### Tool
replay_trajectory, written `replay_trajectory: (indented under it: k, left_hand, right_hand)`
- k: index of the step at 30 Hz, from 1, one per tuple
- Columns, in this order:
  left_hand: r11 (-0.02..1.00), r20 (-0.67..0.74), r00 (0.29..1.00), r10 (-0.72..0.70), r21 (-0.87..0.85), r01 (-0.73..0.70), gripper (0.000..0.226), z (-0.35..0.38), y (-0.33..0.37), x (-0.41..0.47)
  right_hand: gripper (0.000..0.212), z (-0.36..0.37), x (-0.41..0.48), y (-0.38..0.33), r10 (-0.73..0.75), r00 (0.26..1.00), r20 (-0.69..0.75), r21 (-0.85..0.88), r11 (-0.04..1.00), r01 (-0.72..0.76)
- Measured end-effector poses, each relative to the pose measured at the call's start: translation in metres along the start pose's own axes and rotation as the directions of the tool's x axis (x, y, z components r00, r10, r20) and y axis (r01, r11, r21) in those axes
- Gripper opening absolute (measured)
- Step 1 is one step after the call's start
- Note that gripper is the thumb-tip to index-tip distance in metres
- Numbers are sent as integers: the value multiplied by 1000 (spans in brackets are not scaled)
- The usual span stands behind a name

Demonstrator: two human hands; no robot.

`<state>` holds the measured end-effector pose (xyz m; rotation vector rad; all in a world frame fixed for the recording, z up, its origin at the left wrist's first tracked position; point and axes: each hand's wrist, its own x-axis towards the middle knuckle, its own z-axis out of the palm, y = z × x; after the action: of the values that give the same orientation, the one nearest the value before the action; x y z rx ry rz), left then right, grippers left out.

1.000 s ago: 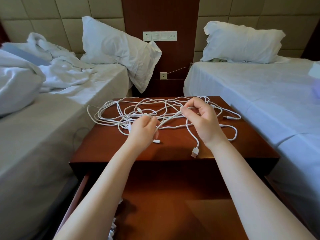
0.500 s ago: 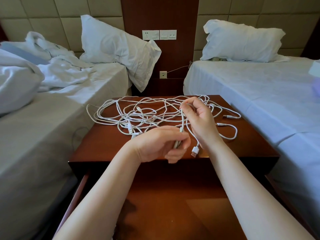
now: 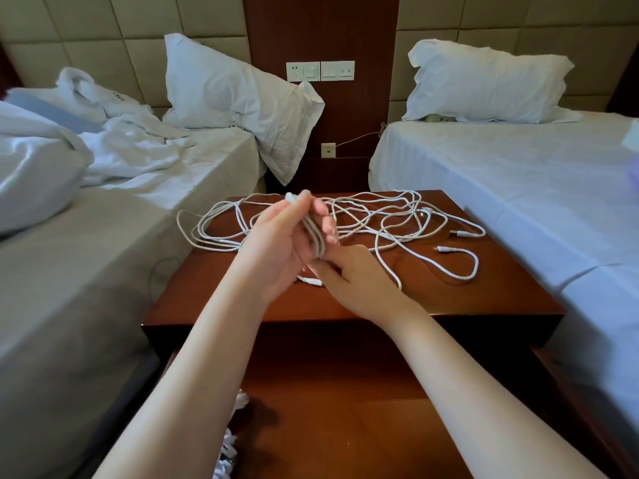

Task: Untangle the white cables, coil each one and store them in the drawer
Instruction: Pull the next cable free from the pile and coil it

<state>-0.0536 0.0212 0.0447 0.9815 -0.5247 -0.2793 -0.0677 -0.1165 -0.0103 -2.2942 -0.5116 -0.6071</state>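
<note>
Gripping a coil (image 3: 314, 233) of white cable, the left hand (image 3: 280, 247) was raised at the centre of the frame, its fingers curled round several turns that ran from the fingertips down toward the palm. The right hand (image 3: 359, 285) sat just below and to the right, low over the bench (image 3: 484, 299), with its fingers curled and their tips at the coil's lower end. Whether they pinched it could not be told, since the left hand covered that spot. The other cables (image 3: 397, 216) sprawled in a loose tangle across the bench's far half, behind both hands, with two plug ends (image 3: 446, 249) lying free toward the right edge. The drawer (image 3: 345, 426) stood pulled out at the bottom of the frame, beneath the forearms. A left bed (image 3: 103, 271) and a right bed (image 3: 518, 184) flanked the bench.
</note>
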Motion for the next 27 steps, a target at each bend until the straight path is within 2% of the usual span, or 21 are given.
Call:
replay_trajectory:
  k: [2, 5, 8, 10, 13, 15, 17, 20, 23, 24, 27]
  left_hand:
    - [998, -159, 986, 54, -21, -58, 37, -1, -1, 2]
    - [986, -287, 944, 162, 76, -146, 37, 3, -10, 6]
    - [953, -354, 899, 256, 250, -173, 38, -2, -14, 8]
    - [937, -399, 870, 291, 305, -173, 39, -10, -13, 8]
    - [864, -423, 818, 390, 476, -166, 43, -18, -12, 7]
    - [773, -402, 787, 468, 618, -144, 44, -20, -12, 6]
    - [652, -357, 790, 498, 755, -70, 44, -22, -12, 7]
    - [495, -335, 851, 405, 863, 104, 40, -27, -14, 7]
    - [371, -292, 908, 301, 913, 171, 40, -31, -19, 4]
    - [363, -274, 924, 266, 917, 167, 40, -31, -21, 4]
    - [490, -313, 943, 116, 844, 220, 43, -33, -27, 3]
  right_hand:
    - [16, 5, 5, -2, -65, 996, 63, 32, 997, 63]
    - [18, 3, 8, -6, -79, 995, 67, 68, 995, 75]
    - [34, -9, 9, 1, 26, 997, 74, -21, 999, -24]
    - [35, -15, 9, 6, 72, 995, 66, -18, 997, -71]
    - [29, -18, 8, 14, 19, 995, -98, -107, 994, -30]
    - [24, -17, 9, 17, -45, 957, -287, -224, 974, -22]
    - [21, -19, 11, 20, -53, 907, -417, -244, 968, -55]
    - [16, -26, 12, 23, 9, 859, -511, -146, 985, -97]
    - [15, -39, 13, 20, 195, 836, -513, 129, 980, -149]
    - [16, -44, 12, 19, 255, 834, -490, 228, 960, -160]
    - [16, -54, 10, 17, 364, 848, -385, 389, 897, -209]
